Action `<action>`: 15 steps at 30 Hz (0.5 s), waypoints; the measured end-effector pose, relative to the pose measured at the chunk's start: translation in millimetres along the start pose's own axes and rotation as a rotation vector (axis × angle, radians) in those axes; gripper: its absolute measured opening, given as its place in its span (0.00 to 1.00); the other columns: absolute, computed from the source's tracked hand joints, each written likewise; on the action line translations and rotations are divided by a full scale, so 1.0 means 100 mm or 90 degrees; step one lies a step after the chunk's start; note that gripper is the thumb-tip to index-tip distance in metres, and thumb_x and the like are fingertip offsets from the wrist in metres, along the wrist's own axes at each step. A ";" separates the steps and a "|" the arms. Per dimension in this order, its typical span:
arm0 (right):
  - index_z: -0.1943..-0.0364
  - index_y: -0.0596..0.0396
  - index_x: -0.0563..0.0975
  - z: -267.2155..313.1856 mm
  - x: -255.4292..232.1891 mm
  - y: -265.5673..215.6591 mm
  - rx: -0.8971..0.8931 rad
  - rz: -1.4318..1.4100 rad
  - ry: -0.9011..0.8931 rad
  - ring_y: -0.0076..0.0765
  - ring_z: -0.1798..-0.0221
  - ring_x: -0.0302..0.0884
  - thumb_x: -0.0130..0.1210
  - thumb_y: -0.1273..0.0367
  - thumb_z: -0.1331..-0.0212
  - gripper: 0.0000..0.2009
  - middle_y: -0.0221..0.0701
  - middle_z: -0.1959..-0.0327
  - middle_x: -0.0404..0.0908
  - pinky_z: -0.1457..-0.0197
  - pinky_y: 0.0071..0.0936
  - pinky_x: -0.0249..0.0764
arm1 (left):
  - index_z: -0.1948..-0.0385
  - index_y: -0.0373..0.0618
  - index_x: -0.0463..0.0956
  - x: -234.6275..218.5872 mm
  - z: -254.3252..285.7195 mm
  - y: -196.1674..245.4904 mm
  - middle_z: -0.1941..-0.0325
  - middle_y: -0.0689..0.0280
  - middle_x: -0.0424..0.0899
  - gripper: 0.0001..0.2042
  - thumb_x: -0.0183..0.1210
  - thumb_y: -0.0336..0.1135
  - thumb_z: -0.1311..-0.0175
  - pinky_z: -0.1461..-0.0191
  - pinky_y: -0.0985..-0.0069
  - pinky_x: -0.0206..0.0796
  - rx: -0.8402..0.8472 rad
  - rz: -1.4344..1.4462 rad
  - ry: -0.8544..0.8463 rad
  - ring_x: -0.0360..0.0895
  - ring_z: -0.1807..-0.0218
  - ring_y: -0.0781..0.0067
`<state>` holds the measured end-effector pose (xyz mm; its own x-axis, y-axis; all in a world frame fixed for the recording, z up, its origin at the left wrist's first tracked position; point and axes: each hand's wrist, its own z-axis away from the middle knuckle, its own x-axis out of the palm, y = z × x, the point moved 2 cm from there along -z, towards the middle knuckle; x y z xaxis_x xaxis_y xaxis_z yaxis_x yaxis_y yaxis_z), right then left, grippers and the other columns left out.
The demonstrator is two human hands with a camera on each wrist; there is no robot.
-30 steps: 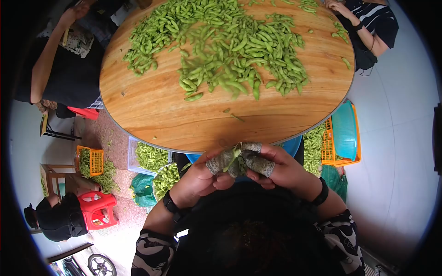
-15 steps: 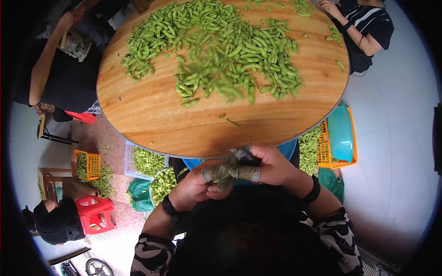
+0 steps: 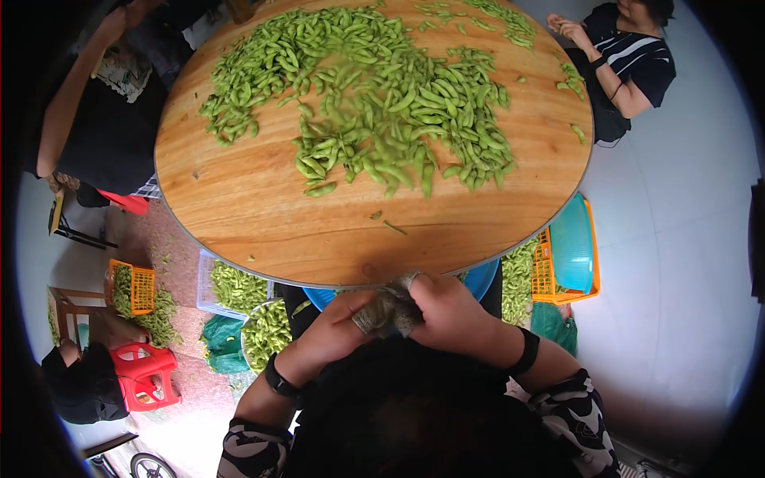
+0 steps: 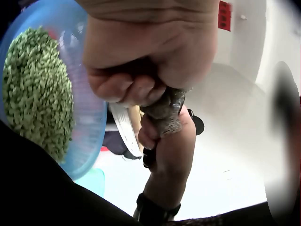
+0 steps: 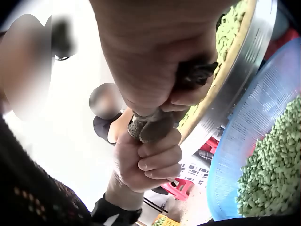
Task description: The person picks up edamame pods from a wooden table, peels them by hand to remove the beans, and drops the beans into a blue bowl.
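Below the table's near edge, the left hand (image 3: 339,323) and right hand (image 3: 450,311) meet at their fingertips. Grey wrapping covers several fingertips. The left hand (image 4: 150,52) has curled fingers in the left wrist view; whatever its fingertips might pinch is hidden. A small dark object (image 5: 200,73) shows in the curled fingers of the right hand (image 5: 160,52) in the right wrist view. Beside the hands, a blue basket (image 4: 87,113) contains shelled green beans (image 4: 37,89). Green pods (image 3: 398,95) lie heaped on the round wooden table (image 3: 279,219).
At the left stand a pod-filled crate (image 3: 207,291), a bowl of pods (image 3: 267,334), an orange basket (image 3: 143,287) and a red stool (image 3: 143,370). Right of the table is an orange crate (image 3: 543,271) with a teal basket (image 3: 574,239). Other people are around the table.
The wrapped fingertips have shifted against each other and are drawn in closer. The green piece between them is out of sight. The head view has shifted, so the table appears lower and farther left.
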<state>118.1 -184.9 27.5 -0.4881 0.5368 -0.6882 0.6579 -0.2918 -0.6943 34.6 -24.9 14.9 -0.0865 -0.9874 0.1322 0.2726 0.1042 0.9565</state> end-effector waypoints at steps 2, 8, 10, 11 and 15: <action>0.57 0.58 0.76 0.02 0.03 -0.03 0.034 0.073 -0.076 0.52 0.63 0.79 0.61 0.72 0.51 0.15 0.41 0.65 0.79 0.62 0.38 0.76 | 0.59 0.40 0.78 -0.09 0.10 0.02 0.75 0.69 0.76 0.07 0.54 0.29 0.34 0.71 0.76 0.65 0.019 -0.107 0.016 0.72 0.74 0.77; 0.63 0.60 0.74 -0.16 -0.19 -0.03 -0.046 -0.042 -0.011 0.53 0.67 0.77 0.60 0.69 0.47 0.11 0.44 0.67 0.77 0.66 0.43 0.74 | 0.65 0.38 0.80 -0.58 0.77 -0.04 0.74 0.53 0.81 0.06 0.60 0.29 0.40 0.68 0.70 0.70 -0.020 -0.506 0.304 0.80 0.72 0.56; 0.59 0.60 0.75 -0.26 -0.24 0.21 0.047 0.049 0.108 0.53 0.68 0.78 0.61 0.69 0.46 0.13 0.45 0.66 0.78 0.65 0.42 0.75 | 0.63 0.38 0.78 -0.77 1.03 -0.31 0.73 0.51 0.81 0.10 0.63 0.31 0.45 0.67 0.66 0.71 -0.218 -0.680 0.403 0.81 0.69 0.53; 0.59 0.60 0.74 -0.36 -0.27 0.34 0.065 0.159 0.168 0.53 0.68 0.79 0.61 0.69 0.46 0.14 0.46 0.66 0.78 0.66 0.42 0.75 | 0.60 0.37 0.78 -0.83 1.12 -0.37 0.73 0.51 0.82 0.13 0.64 0.31 0.46 0.66 0.66 0.71 -0.326 -0.785 0.416 0.81 0.69 0.55; 0.55 0.62 0.73 -0.73 -0.27 0.66 0.228 0.278 0.203 0.55 0.64 0.80 0.65 0.71 0.50 0.19 0.45 0.66 0.80 0.62 0.41 0.76 | 0.58 0.38 0.77 -0.85 1.20 -0.40 0.68 0.51 0.82 0.15 0.65 0.32 0.47 0.64 0.63 0.73 -0.390 -0.901 0.362 0.81 0.66 0.51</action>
<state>216.8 -160.5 15.0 0.0124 0.5013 -0.8652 0.4986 -0.7531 -0.4293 -84.0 69.2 -3.2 -0.2770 -0.1785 -0.9441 0.6151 -0.7878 -0.0315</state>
